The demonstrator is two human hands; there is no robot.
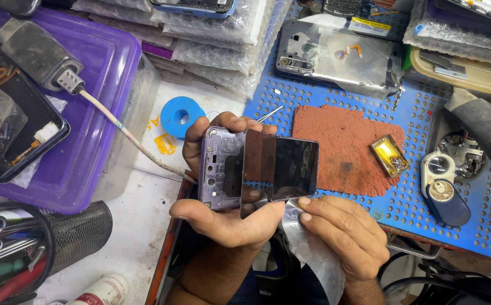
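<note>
Above the near edge of the blue perforated mat point(336, 101), my left hand point(228, 217) cradles a lilac phone frame point(221, 166) with its glossy black screen point(290, 168) lifted. My right hand point(344, 237) pinches clear crinkly film point(313, 257) peeling from the screen's lower edge. A rough red pad point(347, 149) lies just beyond.

I see glossy black glass panel point(289, 168), matt lilac metal frame point(220, 168), clear shiny plastic film point(313, 254), rough rust-red mat point(341, 152) at two o'clock
</note>
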